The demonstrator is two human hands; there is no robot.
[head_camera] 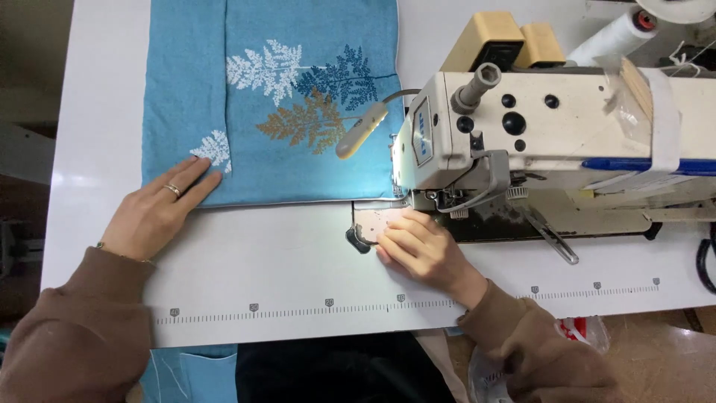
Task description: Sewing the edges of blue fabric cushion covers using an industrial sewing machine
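A blue cloth [298, 60] with white, dark blue and tan leaf prints lies flat on the white table [283, 261], its near edge running to the needle area. My left hand [160, 209], a ring on one finger, rests flat on the cloth's near left corner, fingers apart. My right hand [421, 246] lies on the metal plate [369, 222] just in front of the presser foot [429, 200] of the cream sewing machine [552, 134], fingers curled and touching the plate. Nothing shows in that hand.
A small lamp on a bent neck [362, 128] hangs over the cloth. Thread cones [615, 33] stand behind the machine. A ruler strip [328, 304] runs along the table's front edge. More blue cloth [190, 373] hangs below the table, and a plastic bag [582, 332] lies at lower right.
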